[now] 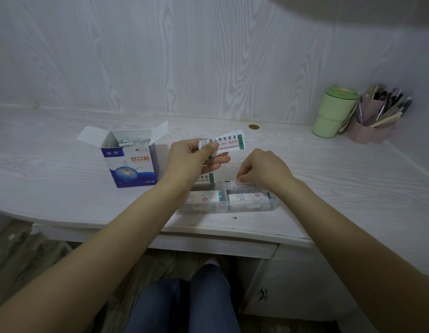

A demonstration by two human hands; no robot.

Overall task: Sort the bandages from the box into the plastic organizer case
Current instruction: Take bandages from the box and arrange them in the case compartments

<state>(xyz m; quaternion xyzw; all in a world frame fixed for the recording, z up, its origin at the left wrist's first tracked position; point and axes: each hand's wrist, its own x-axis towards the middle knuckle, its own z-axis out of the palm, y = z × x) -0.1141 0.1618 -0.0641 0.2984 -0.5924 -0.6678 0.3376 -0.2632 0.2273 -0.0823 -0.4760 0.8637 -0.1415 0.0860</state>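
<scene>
White bandage stack [229, 140] pinched in left hand [194, 156]; right hand [264, 168] curled, grip unclear, over one case [268, 203].

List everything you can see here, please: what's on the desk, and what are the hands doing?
bandage box: one, blue and white, flaps open, desk left
bandages: a handful, white wrappers, held above the case
organizer case: one, clear plastic, desk front, wrapped bandages inside
cup: one, pale green, lidded, desk right
pen holder: one, pink, full of pens, beside the cup
coin: one, brass-coloured, by the wall
desk: one, whitish wood grain
left hand: pinches the bandages
right hand: fingers curled at the case's back edge
</scene>
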